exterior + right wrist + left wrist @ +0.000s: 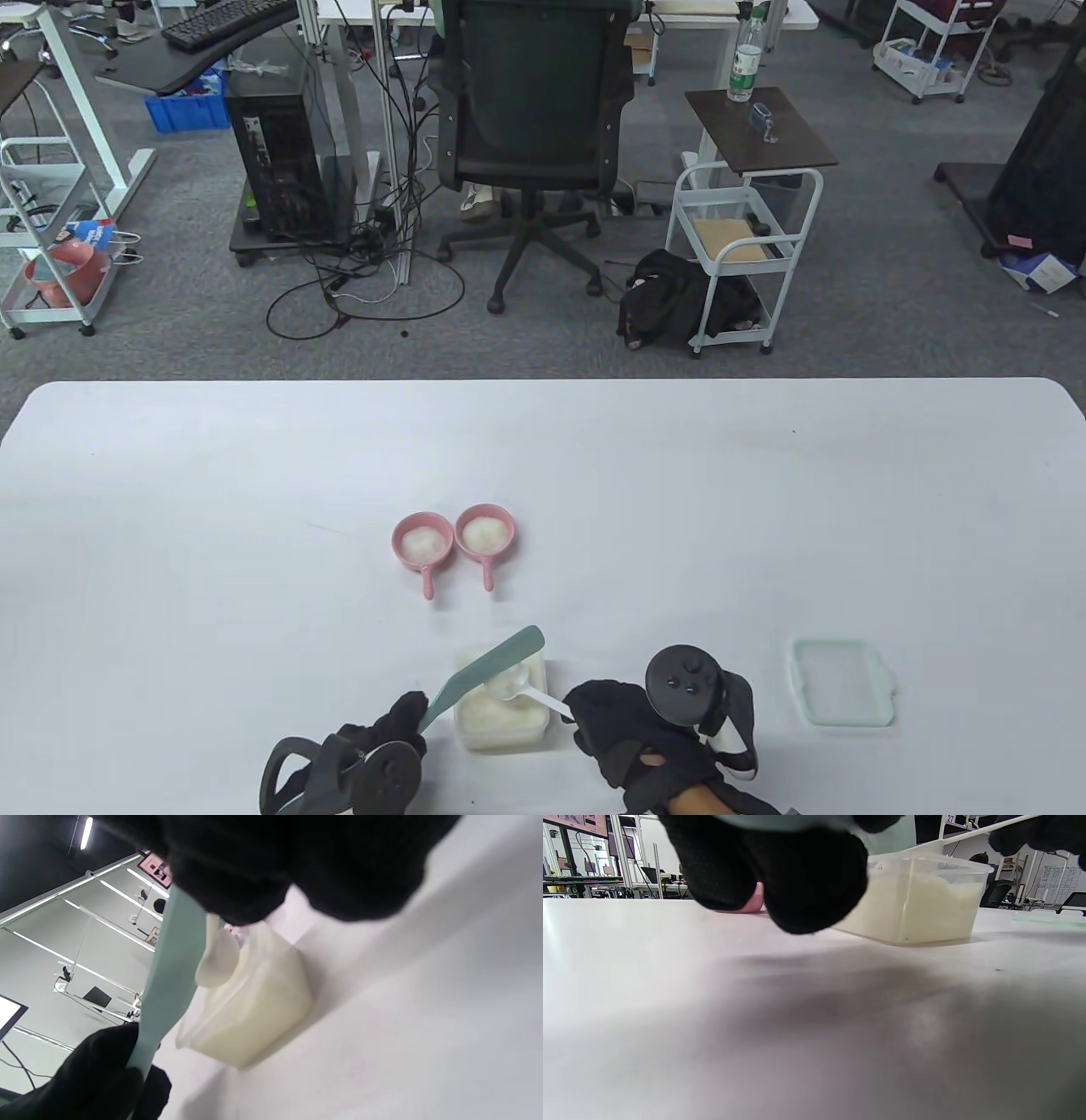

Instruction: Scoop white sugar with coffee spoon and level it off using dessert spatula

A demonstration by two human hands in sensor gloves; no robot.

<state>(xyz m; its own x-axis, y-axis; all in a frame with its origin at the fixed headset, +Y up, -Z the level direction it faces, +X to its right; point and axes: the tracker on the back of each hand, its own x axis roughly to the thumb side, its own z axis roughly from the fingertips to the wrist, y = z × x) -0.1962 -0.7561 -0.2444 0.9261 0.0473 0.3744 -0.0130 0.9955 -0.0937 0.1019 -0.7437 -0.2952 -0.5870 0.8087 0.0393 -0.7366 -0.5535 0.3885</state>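
Note:
A clear tub of white sugar [499,703] [916,899] [250,1001] stands near the table's front edge. My right hand [624,722] pinches the handle of a white coffee spoon [522,689] [218,957], whose bowl hangs over the tub. My left hand [386,730] grips a pale green dessert spatula [484,675] [169,976]; its blade slants across the tub, right beside the spoon's bowl. Gloved fingers [806,878] fill the top of the left wrist view.
Two small pink handled dishes [422,543] [485,533] holding white sugar sit behind the tub. The tub's lid [842,694] lies to the right of my right hand. Beyond the table's far edge are an office chair [530,110] and a trolley [742,246].

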